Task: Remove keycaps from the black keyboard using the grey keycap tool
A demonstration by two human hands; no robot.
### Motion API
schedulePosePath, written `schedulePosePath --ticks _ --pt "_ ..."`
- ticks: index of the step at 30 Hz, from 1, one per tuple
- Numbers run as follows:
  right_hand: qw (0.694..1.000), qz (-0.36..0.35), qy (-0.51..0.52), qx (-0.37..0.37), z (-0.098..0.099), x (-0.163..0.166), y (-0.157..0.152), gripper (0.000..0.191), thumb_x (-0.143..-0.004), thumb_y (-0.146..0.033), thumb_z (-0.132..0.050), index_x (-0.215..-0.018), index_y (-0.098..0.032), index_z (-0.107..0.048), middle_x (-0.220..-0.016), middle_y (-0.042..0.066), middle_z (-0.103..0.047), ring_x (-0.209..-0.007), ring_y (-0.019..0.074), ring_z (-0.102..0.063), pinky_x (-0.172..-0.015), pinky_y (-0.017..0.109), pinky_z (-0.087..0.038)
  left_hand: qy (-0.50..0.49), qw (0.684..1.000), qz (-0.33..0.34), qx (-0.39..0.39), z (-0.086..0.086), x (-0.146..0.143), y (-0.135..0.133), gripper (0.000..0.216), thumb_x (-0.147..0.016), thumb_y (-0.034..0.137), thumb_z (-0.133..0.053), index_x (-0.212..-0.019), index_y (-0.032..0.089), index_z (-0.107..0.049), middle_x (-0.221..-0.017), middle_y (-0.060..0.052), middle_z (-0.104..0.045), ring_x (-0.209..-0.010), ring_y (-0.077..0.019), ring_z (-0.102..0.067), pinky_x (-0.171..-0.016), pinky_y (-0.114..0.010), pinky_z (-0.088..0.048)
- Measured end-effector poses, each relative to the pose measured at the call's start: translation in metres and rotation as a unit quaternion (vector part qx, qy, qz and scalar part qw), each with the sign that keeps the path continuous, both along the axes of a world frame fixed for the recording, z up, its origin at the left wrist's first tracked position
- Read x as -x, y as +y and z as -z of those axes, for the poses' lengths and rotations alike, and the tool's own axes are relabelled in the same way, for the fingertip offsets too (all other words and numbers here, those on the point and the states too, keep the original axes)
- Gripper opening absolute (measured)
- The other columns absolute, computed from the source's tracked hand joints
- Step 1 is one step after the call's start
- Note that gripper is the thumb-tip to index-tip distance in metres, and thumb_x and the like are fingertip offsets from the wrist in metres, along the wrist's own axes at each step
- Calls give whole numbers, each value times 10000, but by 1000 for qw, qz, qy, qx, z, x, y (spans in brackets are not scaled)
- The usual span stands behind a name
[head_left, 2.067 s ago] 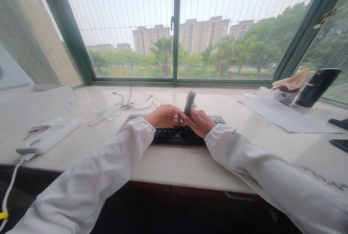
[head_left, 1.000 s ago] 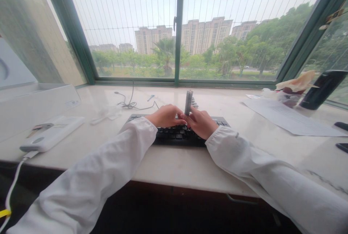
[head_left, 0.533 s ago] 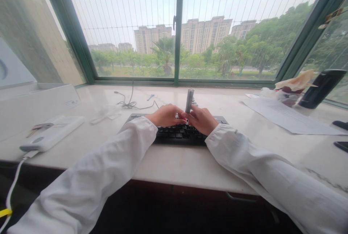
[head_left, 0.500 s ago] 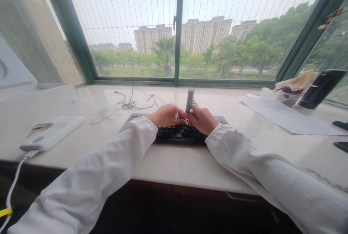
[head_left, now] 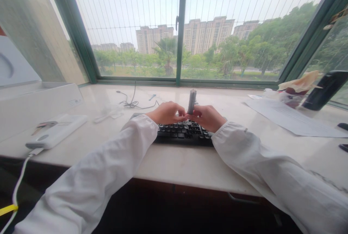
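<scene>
A black keyboard (head_left: 181, 136) lies on the white counter, partly hidden under both hands. Several key positions near its middle look bare of caps. My right hand (head_left: 208, 117) is closed around a short grey stick-like tool (head_left: 191, 102), which stands nearly upright above the keys with its lower end hidden by fingers. Its exact kind does not show. My left hand (head_left: 169, 113) has thumb and fingers pinched together, their tips meeting the right fingertips at the tool's foot; what is between them is too small to make out.
At left, a white power bank (head_left: 58, 132) with keys (head_left: 45, 127) on it sits before an open white box (head_left: 54, 98). A thin cable (head_left: 132, 103) and clear plastic pieces (head_left: 108, 113) lie behind. Paper (head_left: 290, 116) and a dark upright object (head_left: 324, 89) stand right, near the window.
The view has shifted slightly. The right hand has drawn a little to the right with the grey tool, showing more keys, while the left fingers stay at its lower end.
</scene>
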State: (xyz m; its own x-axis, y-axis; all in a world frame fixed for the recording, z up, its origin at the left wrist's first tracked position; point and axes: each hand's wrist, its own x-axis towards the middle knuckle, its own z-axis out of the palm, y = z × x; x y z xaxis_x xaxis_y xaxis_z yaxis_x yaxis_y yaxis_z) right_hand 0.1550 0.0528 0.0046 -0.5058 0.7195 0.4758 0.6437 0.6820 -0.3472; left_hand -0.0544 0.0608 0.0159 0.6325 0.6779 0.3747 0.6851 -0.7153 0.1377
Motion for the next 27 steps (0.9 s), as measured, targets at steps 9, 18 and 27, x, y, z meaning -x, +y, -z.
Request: schedulePosePath --ticks 9,18,27 --pt "993 -17 86 78 1 0 0 260 -837 -456 -586 -883 -200 -608 -657 -2 -681 -629 162 -660 -608 263 -482 -16 999 22 -44 -17 3 -7 215 -855 396 -570 -940 235 -683 -752 22 -691 -559 -84 -544 -576 -213 -355" --pt "978 -81 138 134 5 1 2 197 -835 -381 -587 -921 -204 -571 -759 14 -691 -679 162 -681 -670 297 -553 -45 996 14 -75 -17 1 -10 263 -886 408 -515 -943 214 -684 -673 15 -657 -536 -88 -534 -571 -214 -345" --pt "993 -52 72 76 3 2 -4 217 -887 -369 -538 -1035 -213 -565 -748 3 -708 -693 174 -688 -674 286 -504 -60 991 11 -117 -17 -1 -12 249 -882 386 -502 -874 215 -683 -641 33 -641 -537 -83 -529 -577 -216 -347"
